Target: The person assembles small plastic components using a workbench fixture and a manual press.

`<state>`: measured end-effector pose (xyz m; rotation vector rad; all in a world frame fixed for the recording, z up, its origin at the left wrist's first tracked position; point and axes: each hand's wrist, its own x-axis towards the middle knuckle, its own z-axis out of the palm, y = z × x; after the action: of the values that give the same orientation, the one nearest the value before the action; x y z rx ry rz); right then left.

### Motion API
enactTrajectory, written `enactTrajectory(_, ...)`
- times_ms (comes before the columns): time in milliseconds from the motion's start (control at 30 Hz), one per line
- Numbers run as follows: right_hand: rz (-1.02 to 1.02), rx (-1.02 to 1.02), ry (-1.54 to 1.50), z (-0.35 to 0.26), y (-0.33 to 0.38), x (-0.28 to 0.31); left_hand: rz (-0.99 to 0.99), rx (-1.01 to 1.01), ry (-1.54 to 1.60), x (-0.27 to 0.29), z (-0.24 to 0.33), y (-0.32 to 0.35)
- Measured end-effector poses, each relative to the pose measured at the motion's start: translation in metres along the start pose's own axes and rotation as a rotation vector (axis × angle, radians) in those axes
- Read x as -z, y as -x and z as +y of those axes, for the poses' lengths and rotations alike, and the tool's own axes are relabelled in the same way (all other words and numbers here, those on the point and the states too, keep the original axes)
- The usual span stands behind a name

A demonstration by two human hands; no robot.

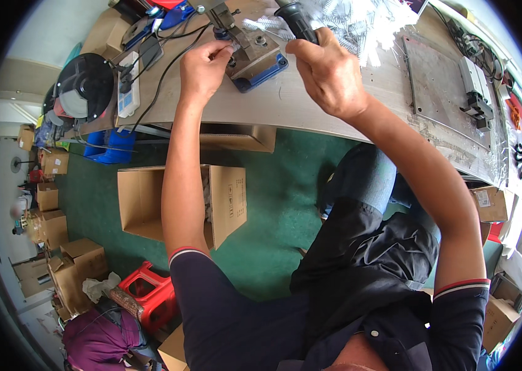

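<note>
On the long pale workbench (310, 108) that curves across the top of the view, everything is happening at a small press-like fixture (255, 52) with a blue base, standing near the bench's front edge. Below the bench lies green floor (273, 204), and there an open cardboard box (150, 204) sits right under the person's left arm. On the bench, off to the right, a flat metal plate (443, 86) carries a small clamp. Behind the fixture, a heap of small white plastic pieces (360, 21) is spread over the bench top. Now to the hands: the right hand (329, 71) is clenched around the black lever handle (298, 21) that rises above the fixture, fingers wrapped tight. The left hand (204, 68) is at the fixture's left side, fingertips pinched together on one small white piece (234, 47), held right against the metal block. A black cable (162, 80) trails away leftward from the fixture, across the bench.
</note>
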<state>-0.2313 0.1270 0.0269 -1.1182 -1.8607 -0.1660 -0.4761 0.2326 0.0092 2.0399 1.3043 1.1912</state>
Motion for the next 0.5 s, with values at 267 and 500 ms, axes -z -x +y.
enactTrajectory(267, 0.053, -0.011, -0.075, 0.007, 0.003, -0.009, -0.015, 0.035, 0.039, -0.001, -0.005, -0.001)
enactTrajectory(500, 0.02, -0.062, -0.122, 0.006, 0.007, -0.025, -0.005, 0.038, -0.052, 0.007, -0.015, 0.001)
